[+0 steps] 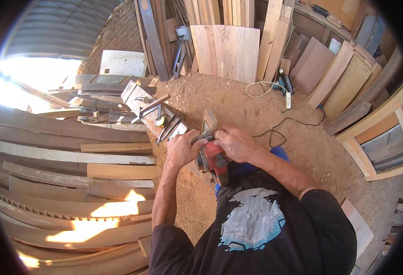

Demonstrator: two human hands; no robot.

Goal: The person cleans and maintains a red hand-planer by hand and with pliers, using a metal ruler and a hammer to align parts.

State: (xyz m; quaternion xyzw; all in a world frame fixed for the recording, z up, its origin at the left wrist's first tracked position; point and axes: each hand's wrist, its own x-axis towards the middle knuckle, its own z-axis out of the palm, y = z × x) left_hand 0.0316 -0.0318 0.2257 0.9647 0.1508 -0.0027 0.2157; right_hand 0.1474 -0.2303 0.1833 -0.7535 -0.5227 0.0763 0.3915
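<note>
Red power tool (216, 159) sits between the left hand (182, 149) and right hand (236, 144).

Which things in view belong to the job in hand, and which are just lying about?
Likely in hand:
- red power tool, with the left hand and right hand at its far end

Apparently lying about:
- yellow tape measure
- teal power tool
- stacked boards
</note>
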